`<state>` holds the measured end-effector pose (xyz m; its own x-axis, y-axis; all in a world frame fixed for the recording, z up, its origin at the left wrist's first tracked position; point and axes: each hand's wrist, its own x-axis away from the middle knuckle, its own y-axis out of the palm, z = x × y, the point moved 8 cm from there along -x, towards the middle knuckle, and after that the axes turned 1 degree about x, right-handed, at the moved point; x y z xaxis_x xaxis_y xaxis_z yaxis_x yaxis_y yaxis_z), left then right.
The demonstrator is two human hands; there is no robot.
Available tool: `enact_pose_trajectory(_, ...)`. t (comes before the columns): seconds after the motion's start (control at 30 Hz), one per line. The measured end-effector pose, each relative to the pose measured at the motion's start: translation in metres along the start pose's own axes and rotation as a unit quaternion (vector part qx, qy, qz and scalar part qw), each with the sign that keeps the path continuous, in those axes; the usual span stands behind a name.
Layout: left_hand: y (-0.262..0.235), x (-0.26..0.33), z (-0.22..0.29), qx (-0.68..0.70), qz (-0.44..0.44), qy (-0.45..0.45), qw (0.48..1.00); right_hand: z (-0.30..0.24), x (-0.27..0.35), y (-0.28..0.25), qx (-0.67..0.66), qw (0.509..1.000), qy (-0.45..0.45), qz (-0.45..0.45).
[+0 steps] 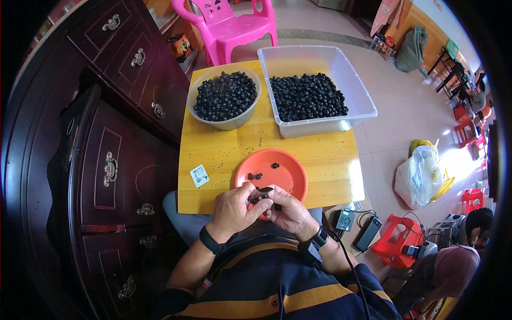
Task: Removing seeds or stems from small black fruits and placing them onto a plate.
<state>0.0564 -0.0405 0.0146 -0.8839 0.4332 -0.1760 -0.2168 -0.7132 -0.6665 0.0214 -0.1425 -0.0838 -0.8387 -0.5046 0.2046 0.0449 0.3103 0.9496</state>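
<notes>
My left hand [233, 207] and my right hand [289, 212] meet over the near edge of an orange round plastic dish [277, 185]. Between my left fingers and thumb is a small black rounded part [264, 196]. A thin, dark, blade-like piece [265, 189] sticks out from the fingertips of my right hand; its lower end is hidden in the grip. Several more black parts lie in the dish, such as one black ring-shaped part [276, 165]. Fingers cover some others at the near rim.
On the yellow wooden table [330, 170] stand a round tub [234, 124] and a rectangular clear bin [314, 127], both holding many black parts. A white label [199, 175] and dark crumbs lie there too. Dark drawers [106, 165] flank the left. Another person [453, 272] is at lower right.
</notes>
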Motion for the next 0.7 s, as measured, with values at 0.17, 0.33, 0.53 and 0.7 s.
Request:
enact_pose_trajectory(0.17,0.002,0.001,-0.001,-0.028,0.014,0.028,0.999,-0.001,0.001,0.002,0.030,0.999,-0.020,0.033)
enact_pose_trajectory(0.33,0.005,0.002,-0.005,-0.027,-0.007,0.024,0.999,-0.001,0.002,0.002,0.033,0.997,-0.031,0.058)
enact_pose_trajectory(0.53,0.007,0.003,-0.007,-0.020,-0.005,0.020,1.000,0.000,0.001,-0.002,0.021,0.997,-0.028,0.064)
enact_pose_trajectory(0.7,-0.014,0.000,0.000,0.049,0.048,0.017,0.997,0.000,0.000,0.010,-0.024,0.997,-0.012,0.070)
